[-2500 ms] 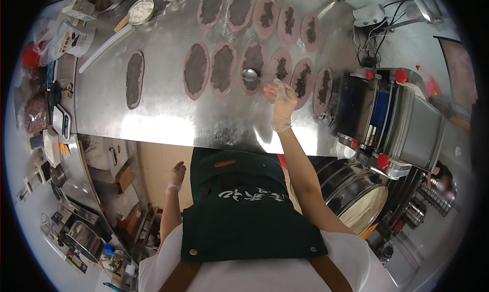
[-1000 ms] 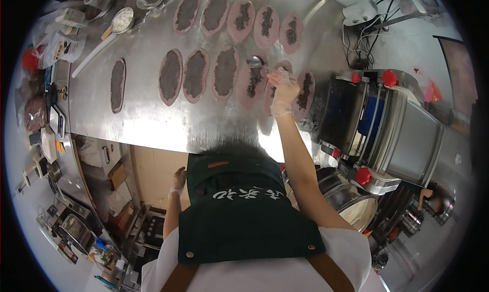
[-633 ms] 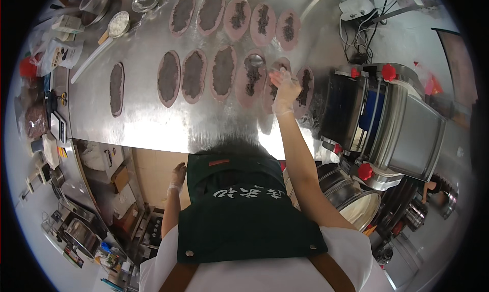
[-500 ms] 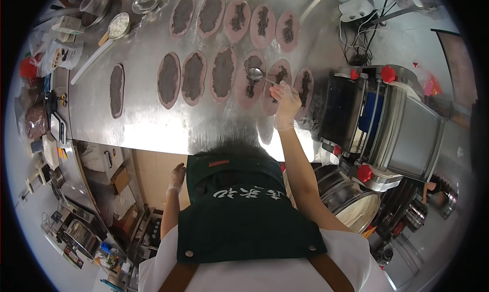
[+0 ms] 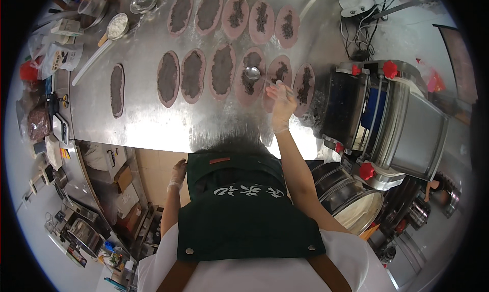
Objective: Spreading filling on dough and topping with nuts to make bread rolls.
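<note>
My right hand (image 5: 283, 106), in a clear glove, pinches the handle of a metal spoon (image 5: 251, 73). The spoon's bowl rests on the dark filling of a pinkish oval dough piece (image 5: 246, 94) in the nearer row, left of the hand. Just beyond my fingers lies another oval dough piece (image 5: 279, 72) with a narrow dark streak. Below the table edge, beside my apron, my gloved left hand (image 5: 177, 174) hangs with loosely bent fingers and nothing visible in it. Several dough ovals to the left have filling spread nearly to their rims.
More filled dough ovals (image 5: 236, 18) form a far row on the steel table (image 5: 142, 129). At the right stands a roller machine (image 5: 379, 118) with red knobs. A white-handled scraper (image 5: 93, 61), a ladle of white powder (image 5: 117, 26) and a clear bowl (image 5: 143, 1) lie far left.
The spoon bowl has shifted slightly left and is still on the same dough piece. My right hand has moved slightly left and nearer with it. My left hand stays beside the apron.
</note>
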`<state>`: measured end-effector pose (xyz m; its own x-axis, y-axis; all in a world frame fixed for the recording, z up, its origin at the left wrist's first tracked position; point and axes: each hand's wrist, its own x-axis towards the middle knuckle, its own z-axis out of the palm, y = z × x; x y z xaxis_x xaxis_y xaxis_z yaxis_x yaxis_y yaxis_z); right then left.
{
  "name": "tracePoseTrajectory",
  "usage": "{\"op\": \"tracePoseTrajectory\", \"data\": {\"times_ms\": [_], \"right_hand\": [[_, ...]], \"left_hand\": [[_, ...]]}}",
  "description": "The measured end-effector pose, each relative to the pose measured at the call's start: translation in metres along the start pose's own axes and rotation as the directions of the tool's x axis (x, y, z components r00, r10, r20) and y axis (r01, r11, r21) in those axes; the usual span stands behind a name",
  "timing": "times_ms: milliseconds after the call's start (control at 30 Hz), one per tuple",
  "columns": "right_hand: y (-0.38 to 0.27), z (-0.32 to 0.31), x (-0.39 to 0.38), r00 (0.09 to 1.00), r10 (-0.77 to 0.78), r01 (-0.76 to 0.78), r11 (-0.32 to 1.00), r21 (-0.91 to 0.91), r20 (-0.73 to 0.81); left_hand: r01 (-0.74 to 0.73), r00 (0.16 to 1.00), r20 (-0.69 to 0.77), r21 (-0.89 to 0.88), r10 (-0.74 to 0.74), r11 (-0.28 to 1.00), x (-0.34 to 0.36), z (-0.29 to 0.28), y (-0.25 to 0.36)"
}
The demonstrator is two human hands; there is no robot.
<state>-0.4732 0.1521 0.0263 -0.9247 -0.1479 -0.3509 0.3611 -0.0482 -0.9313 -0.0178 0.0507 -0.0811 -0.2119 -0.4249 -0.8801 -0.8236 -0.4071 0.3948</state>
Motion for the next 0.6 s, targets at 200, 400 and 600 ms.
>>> {"op": "tracePoseTrajectory", "data": {"times_ms": [200,400,600], "right_hand": [[-0.006,0.008,0.000,0.999,0.037,-0.037,0.999,-0.011,0.000],[-0.004,-0.015,-0.013,0.998,0.036,-0.034,0.999,-0.037,0.055],[0.010,-0.037,-0.031,0.997,0.048,-0.046,0.998,-0.032,0.062]], "left_hand": [[0.025,0.999,0.022,-0.007,-0.025,1.000,0.002,0.004,-0.018],[0.044,0.999,0.026,-0.147,-0.040,0.988,0.011,0.008,-0.039],[-0.048,0.999,0.003,-0.040,0.048,0.998,0.013,0.007,-0.036]]}}
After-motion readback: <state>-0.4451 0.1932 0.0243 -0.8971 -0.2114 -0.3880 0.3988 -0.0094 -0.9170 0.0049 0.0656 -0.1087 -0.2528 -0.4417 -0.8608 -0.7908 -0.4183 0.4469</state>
